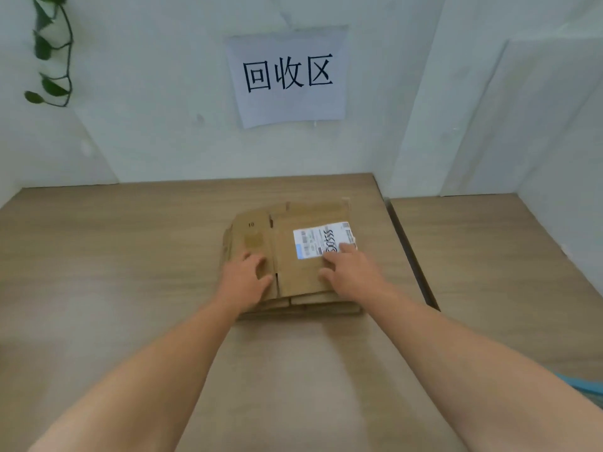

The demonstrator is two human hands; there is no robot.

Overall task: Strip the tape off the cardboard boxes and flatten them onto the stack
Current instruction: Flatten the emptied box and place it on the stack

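Both arms reach forward, left hand (246, 277) and right hand (350, 270) pressing flat-fingered, gripping nothing, on the flattened box (293, 275) mid-table (114, 256).

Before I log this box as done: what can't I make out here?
Head view only:
1. Top box: underside hidden against the stack; left hand and right hand cover parts, so leftover tape cannot be ruled out.
2. Shipping label: print too small and blurred; right hand's fingers cover its near corner.
3. Stack: only front edges show; count unclear.
4. Blue object: cut off by the right edge.
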